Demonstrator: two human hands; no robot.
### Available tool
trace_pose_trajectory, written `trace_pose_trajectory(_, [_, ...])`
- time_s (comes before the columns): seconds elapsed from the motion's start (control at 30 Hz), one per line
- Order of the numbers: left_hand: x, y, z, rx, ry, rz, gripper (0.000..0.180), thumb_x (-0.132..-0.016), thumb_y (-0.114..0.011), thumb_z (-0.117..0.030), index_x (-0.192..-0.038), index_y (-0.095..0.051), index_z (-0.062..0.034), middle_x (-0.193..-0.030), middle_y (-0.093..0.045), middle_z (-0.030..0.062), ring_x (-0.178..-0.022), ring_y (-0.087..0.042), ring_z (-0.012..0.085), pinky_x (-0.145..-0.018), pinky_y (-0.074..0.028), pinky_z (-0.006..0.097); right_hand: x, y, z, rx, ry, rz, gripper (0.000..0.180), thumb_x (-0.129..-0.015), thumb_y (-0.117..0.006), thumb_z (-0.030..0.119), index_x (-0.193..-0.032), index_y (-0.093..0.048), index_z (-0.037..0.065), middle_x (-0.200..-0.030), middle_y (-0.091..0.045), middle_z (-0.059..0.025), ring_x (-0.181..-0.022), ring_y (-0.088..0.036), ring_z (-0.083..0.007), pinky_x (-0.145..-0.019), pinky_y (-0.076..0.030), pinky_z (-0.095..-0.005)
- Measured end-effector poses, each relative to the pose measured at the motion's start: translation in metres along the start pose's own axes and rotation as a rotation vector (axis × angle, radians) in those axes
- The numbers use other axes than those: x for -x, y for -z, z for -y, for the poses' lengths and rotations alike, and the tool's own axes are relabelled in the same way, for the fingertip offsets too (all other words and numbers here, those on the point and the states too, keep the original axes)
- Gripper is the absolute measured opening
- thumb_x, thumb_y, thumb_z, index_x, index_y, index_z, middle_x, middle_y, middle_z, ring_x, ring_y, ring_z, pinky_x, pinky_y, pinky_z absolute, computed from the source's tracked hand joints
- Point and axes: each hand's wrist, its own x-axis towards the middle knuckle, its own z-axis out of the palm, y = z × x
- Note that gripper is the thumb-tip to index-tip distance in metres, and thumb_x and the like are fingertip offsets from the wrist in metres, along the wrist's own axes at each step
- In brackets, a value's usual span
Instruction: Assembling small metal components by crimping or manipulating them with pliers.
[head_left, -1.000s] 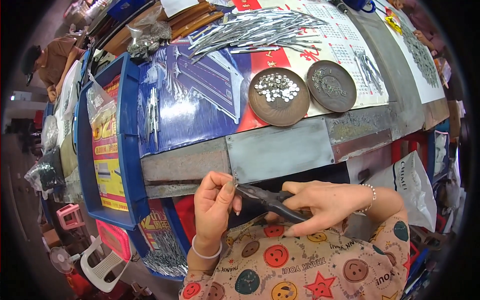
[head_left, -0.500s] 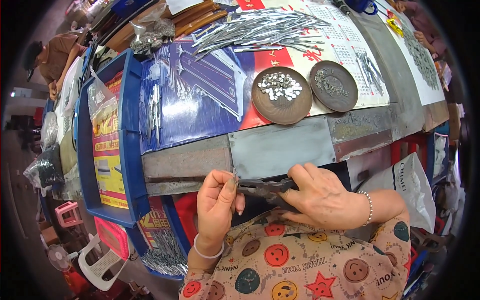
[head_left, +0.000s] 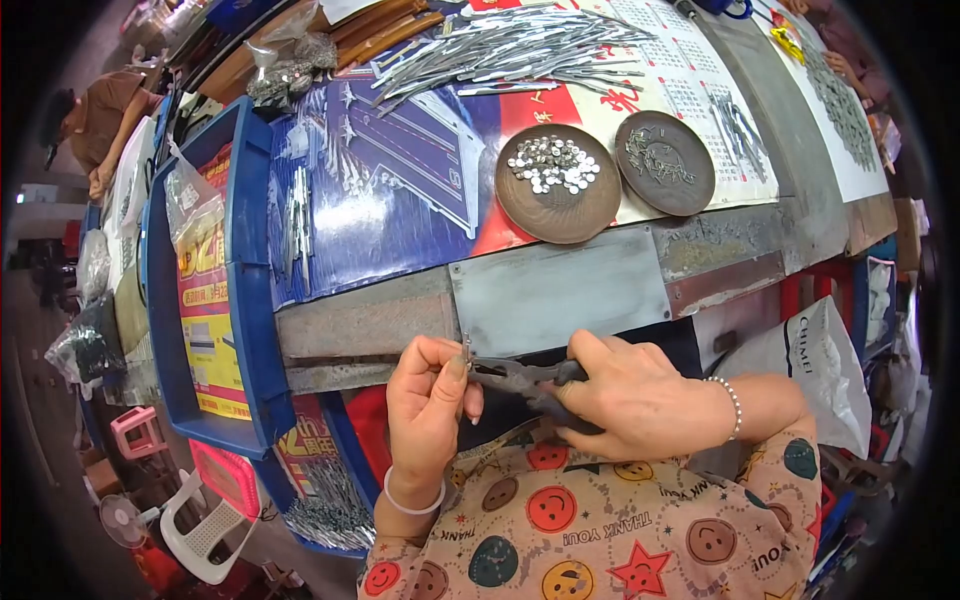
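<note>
At the table's near edge my left hand (head_left: 428, 395) pinches an upright pin (head_left: 466, 348); my right hand (head_left: 640, 395) grips pliers (head_left: 525, 378) pointing left at it.

At the near edge of the tabletop (head_left: 560, 295) I see my left hand (head_left: 425, 405) pinching a small metal piece (head_left: 466, 345), with the pliers (head_left: 525, 380) in my right hand (head_left: 630, 400) just to its right. Behind them sit two round dishes side by side: the left dish (head_left: 520, 205) holds small discs (head_left: 553, 165), the right dish (head_left: 700, 175) sits beside it. Farther back lies a pile of metal strips (head_left: 510, 45). A tray (head_left: 250, 300) stands to the left.
</note>
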Motion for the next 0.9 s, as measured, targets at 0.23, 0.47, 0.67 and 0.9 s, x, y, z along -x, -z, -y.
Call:
trace_pose_trajectory(0.23, [0.004,0.001,0.004,0.092,0.012,0.032,0.009,-0.099,-0.055,-0.01,-0.099,-0.053,-0.0009,-0.081,-0.056,0.0045,-0.06,-0.053,0.0099,-0.053,-0.042,0.022,-0.001,0.012,-0.013,-0.748,-0.092,0.395,0.048,-0.083,-0.07,0.038,-0.118,-0.065,0.006,-0.089,-0.045,-0.0114,-0.071,-0.056,-0.0272,-0.066,-0.045,-0.0358])
trace_pose_trajectory(0.47, [0.019,0.015,0.0,0.291,0.144,0.064,0.023,-0.095,-0.058,-0.004,-0.116,-0.055,0.0034,-0.09,-0.059,0.0057,-0.067,-0.055,0.0103,-0.059,-0.045,0.023,0.012,-0.011,-0.007,-0.348,-0.122,0.167,0.031,-0.076,-0.075,0.026,-0.086,-0.064,-0.001,-0.103,-0.051,-0.0214,-0.074,-0.059,-0.0365,-0.066,-0.05,-0.0395])
trace_pose_trajectory(0.67, [0.04,0.039,0.006,0.637,0.25,0.209,0.032,-0.094,-0.06,-0.009,-0.123,-0.055,0.0047,-0.094,-0.061,0.0085,-0.06,-0.052,0.008,-0.048,-0.041,0.02,0.012,-0.032,-0.005,-0.25,-0.101,0.022,0.022,-0.072,-0.067,0.011,-0.089,-0.063,-0.002,-0.107,-0.053,-0.0199,-0.084,-0.059,-0.0362,-0.069,-0.049,-0.0393])
trace_pose_trajectory(0.9, [0.067,0.067,0.017,0.768,0.162,0.144,0.033,-0.098,-0.056,-0.012,-0.126,-0.054,0.0042,-0.096,-0.061,0.0074,-0.059,-0.05,0.0066,-0.048,-0.04,0.02,-0.005,-0.036,0.015,-0.263,-0.125,0.116,0.021,-0.072,-0.066,0.01,-0.088,-0.062,-0.004,-0.105,-0.054,-0.0206,-0.078,-0.059,-0.0371,-0.065,-0.049,-0.0383])
